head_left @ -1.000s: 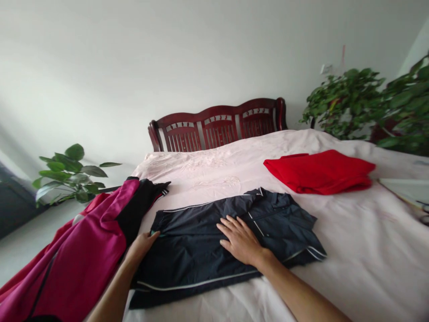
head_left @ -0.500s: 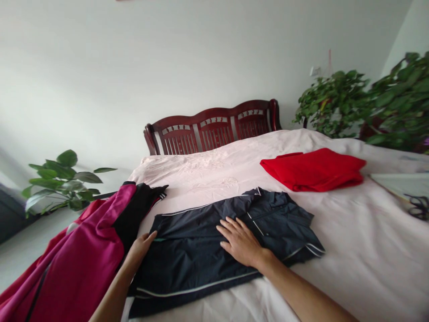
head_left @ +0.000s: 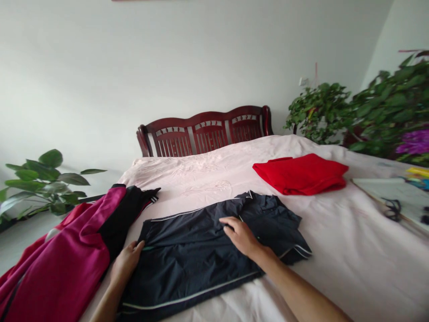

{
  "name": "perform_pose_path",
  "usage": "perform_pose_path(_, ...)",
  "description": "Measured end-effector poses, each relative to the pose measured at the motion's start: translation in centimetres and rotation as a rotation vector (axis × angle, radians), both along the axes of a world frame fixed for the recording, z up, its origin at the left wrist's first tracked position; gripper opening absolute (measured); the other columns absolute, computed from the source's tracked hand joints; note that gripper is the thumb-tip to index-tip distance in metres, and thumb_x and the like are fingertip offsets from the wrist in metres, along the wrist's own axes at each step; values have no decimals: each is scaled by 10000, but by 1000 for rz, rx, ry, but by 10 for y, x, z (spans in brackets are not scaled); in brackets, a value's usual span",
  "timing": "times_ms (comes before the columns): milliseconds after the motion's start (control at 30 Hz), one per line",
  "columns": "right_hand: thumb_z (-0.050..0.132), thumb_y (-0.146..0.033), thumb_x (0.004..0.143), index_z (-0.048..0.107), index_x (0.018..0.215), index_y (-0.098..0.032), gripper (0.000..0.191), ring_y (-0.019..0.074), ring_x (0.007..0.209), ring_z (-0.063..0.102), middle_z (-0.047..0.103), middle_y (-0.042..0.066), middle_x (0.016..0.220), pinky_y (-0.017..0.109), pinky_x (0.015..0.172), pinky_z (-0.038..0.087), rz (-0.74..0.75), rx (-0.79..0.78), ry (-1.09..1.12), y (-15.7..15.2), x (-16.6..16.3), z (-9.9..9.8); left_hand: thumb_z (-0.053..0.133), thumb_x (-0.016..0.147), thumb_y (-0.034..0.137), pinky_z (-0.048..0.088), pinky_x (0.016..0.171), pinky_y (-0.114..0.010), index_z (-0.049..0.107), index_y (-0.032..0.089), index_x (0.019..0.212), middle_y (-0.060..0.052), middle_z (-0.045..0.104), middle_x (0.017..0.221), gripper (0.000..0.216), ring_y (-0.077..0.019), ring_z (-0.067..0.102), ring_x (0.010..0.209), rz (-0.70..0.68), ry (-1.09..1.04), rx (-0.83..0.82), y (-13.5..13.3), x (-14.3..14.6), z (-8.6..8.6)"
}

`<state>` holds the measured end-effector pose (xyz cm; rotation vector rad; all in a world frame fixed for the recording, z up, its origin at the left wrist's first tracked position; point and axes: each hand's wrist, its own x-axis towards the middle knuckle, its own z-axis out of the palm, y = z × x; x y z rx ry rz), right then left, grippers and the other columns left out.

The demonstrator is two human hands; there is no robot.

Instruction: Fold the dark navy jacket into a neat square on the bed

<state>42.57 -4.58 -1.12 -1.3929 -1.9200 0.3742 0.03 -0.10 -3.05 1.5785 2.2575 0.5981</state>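
Note:
A dark navy garment with white piping lies spread across the bed, its cloth wrinkled; whether it is a jacket or trousers I cannot tell. My left hand grips its left edge, thumb on top and the other fingers largely hidden. Over the garment's middle is my right hand, index finger stretched out and thumb apart, the remaining fingers mostly out of sight. Close to my left forearm lies a magenta and black garment with red cloth beside it.
Folded red cloth rests on the pale pink bedsheet at the right. Farther right is a whitish board with dark glasses. A wooden headboard stands behind. Leafy plants flank the bed, another at left.
My right hand has lifted slightly from lying flat with spread fingers, and its fingers have drawn together. My left hand stays at the navy garment's edge. The view has turned slightly right.

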Motion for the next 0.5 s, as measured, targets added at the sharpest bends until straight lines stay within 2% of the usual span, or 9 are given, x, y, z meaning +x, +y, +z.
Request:
perform_pose_path(100,353,-77,846,638,1257,-219,519,182,1077,642,686,55,1217,333,965,494,-264,-10,-94,25,41,11,415,856,551,513,853,-373,688,168,1082,-162,741,1090,523,-341,675,1071,14,31,-11,-1,0,-1)
perform_pose_path(200,370,0,774,625,1275,-194,594,210,1132,588,655,79,1252,347,1000,444,-402,-20,-215,48,81,21,383,872,566,516,838,-367,696,189,1072,-143,751,1057,530,-330,689,1038,3,40,-23,-2,0,-2)
perform_pose_path(267,401,24,742,624,1281,-186,620,225,1161,544,624,85,1287,342,1013,407,-410,-24,-276,59,99,25,374,878,565,518,835,-369,698,188,1073,-144,751,1055,534,-330,689,1036,1,43,-23,-3,0,-2)
perform_pose_path(367,438,28,730,668,1223,-248,610,214,1123,519,626,45,1268,317,973,389,-360,-49,-384,71,112,27,393,873,563,520,836,-373,687,168,1122,-157,742,1095,552,-338,682,1060,14,44,-12,-2,0,-3)
perform_pose_path(500,469,-32,768,747,1001,-267,431,225,1098,501,663,54,1143,332,930,367,-296,-91,-503,85,116,30,428,861,534,526,830,-364,709,178,1059,-140,757,1055,495,-333,690,1047,33,31,11,-3,1,0)
